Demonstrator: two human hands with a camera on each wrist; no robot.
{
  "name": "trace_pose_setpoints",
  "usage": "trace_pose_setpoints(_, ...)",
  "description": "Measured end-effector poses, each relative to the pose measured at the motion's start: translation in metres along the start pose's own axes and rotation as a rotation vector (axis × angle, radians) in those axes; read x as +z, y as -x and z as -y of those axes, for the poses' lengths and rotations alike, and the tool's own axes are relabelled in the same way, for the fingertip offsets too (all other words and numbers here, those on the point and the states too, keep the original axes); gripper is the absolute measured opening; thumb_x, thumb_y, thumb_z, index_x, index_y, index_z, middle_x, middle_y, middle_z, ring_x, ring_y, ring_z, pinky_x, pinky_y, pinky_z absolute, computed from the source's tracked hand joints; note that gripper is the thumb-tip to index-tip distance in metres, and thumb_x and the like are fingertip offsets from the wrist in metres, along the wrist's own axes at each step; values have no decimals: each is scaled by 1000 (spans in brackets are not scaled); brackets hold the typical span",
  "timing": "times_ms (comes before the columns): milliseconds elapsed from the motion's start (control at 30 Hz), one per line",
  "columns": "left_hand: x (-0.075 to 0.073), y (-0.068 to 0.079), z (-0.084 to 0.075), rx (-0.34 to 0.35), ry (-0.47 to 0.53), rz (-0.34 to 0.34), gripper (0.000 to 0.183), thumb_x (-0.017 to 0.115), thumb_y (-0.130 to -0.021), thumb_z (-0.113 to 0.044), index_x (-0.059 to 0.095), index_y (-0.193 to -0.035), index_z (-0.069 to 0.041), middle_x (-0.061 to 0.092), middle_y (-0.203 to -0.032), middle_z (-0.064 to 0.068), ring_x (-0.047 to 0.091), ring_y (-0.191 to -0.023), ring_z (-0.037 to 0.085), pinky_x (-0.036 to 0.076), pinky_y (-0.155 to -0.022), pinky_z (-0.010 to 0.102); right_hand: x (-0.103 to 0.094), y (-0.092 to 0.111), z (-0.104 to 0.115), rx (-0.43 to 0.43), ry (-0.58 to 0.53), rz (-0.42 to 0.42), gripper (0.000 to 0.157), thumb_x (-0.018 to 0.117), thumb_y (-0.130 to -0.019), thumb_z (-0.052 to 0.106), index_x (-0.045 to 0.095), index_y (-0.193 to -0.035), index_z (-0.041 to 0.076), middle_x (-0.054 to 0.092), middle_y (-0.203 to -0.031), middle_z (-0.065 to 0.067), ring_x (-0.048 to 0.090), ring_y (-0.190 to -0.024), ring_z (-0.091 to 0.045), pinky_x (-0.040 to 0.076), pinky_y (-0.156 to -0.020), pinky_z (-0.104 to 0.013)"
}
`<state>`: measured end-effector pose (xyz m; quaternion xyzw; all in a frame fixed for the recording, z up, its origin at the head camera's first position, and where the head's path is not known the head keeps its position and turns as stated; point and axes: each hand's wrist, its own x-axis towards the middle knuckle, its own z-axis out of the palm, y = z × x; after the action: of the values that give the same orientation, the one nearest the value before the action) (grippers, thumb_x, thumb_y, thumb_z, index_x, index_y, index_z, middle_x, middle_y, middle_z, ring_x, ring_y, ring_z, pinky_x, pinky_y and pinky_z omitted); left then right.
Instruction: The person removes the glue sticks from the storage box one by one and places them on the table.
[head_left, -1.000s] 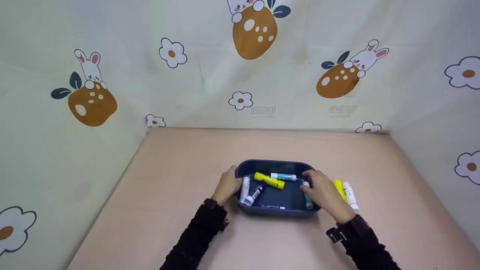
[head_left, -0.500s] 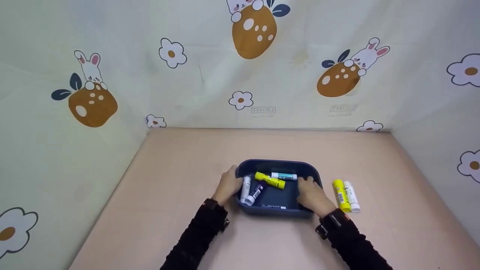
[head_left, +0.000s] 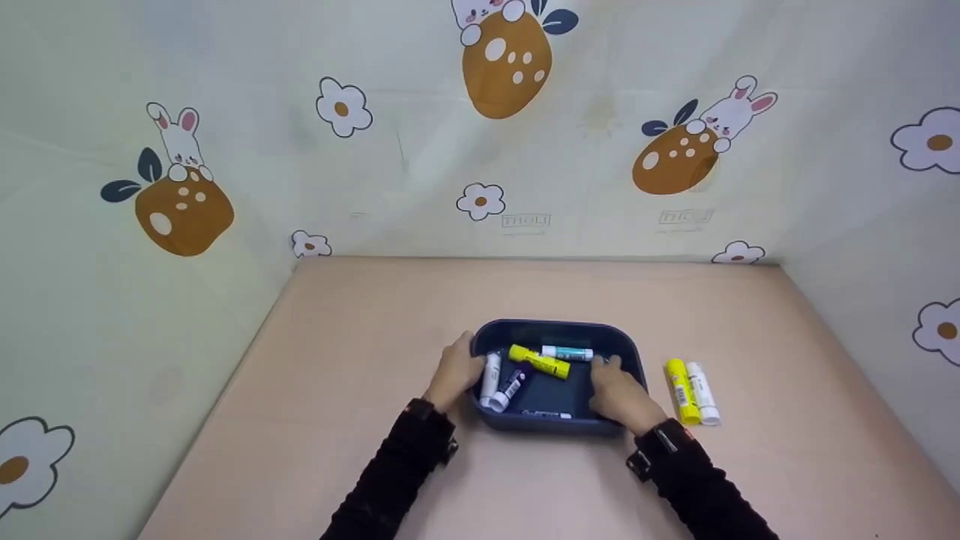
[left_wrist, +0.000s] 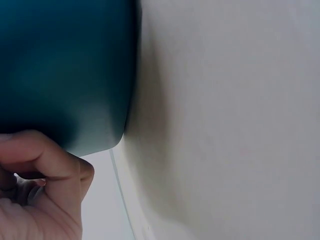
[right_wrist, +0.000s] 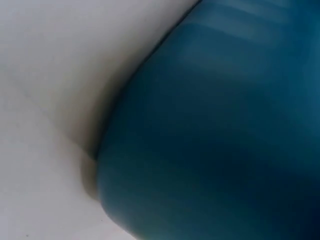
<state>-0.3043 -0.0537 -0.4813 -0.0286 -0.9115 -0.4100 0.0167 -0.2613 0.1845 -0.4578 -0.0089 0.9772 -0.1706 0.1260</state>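
A dark blue plastic box [head_left: 559, 426] stands on the table with several glue sticks lying in it. My left hand [head_left: 454, 371] grips its left rim; in the left wrist view the curled fingers [left_wrist: 65, 165] are against the outer wall. Inside the box's right end is my right hand [head_left: 621, 394], knuckles up, its fingertips and anything under them hidden. Beside it lie a teal-and-white glue stick [head_left: 568, 353] and a yellow glue stick [head_left: 538, 361]. A white glue stick [head_left: 490, 379] and a purple one [head_left: 511, 386] lie at the left end, a thin dark one [head_left: 546, 415] along the front wall.
On the table [head_left: 375, 315], right of the box, another yellow glue stick [head_left: 682, 391] and a white glue stick [head_left: 703, 394] lie side by side. A patterned cloth wall [head_left: 405, 165] rises behind and on both sides. The right wrist view is filled mostly by the box's outer wall [right_wrist: 215, 130].
My right hand has moved left and down into the box, over the spot where a teal glue stick showed; that stick is now out of sight. The left hand has stayed on the rim.
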Motion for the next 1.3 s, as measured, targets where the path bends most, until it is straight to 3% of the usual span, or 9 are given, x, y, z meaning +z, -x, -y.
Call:
trace_pose_setpoints(233, 0, 0, -1, -7, 15, -9, 20, 55, -80, -3, 53, -99, 1, 63, -102, 22, 60, -95, 33, 49, -83, 45, -11, 5, -3, -68, -102, -42, 66, 60, -77, -1, 33, -137, -1, 38, -130, -32, 55, -86, -30, 51, -71, -39)
trace_pose_setpoints(333, 0, 0, -1, -12, 18, -8, 18, 55, -80, -3, 52, -98, 0, 63, -102, 22, 60, -95, 33, 49, -83, 45, -19, 11, -5, -93, -169, -58, 66, 60, -78, -1, 34, -138, 4, 41, -128, -26, 53, -93, -29, 50, -75, -39)
trace_pose_setpoints(500, 0, -1, -1, -18, 21, -2, 19, 55, -80, -4, 53, -98, 0, 63, -102, 22, 60, -95, 33, 49, -83, 46, -35, 24, -12, -136, -261, -112, 67, 61, -78, -3, 33, -138, 7, 39, -130, -27, 50, -105, -35, 49, -82, -47)
trace_pose_setpoints(700, 0, -2, 0, -13, 26, -2, 21, 55, -79, -4, 53, -99, 1, 63, -101, 22, 60, -95, 33, 50, -83, 45, -58, 38, -31, -200, -325, -183, 67, 61, -77, -6, 32, -137, 1, 41, -119, -28, 51, -100, -37, 52, -74, -42)
trace_pose_setpoints(933, -1, -2, 0, -41, 42, 11, 21, 54, -80, -4, 52, -100, 0, 62, -105, 22, 59, -95, 31, 50, -83, 44, -76, 45, -67, -153, -316, -178, 63, 57, -81, -4, 28, -138, -3, 40, -113, -29, 49, -91, -33, 50, -65, -32)
trace_pose_setpoints(1300, 1, -2, 0, -31, 63, 15, 22, 54, -80, -3, 52, -102, 2, 61, -106, 24, 59, -98, 33, 50, -86, 45, -75, 45, -125, -19, -273, -126, 62, 53, -83, -5, 23, -138, -10, 42, -109, -35, 53, -84, -31, 52, -56, -29)
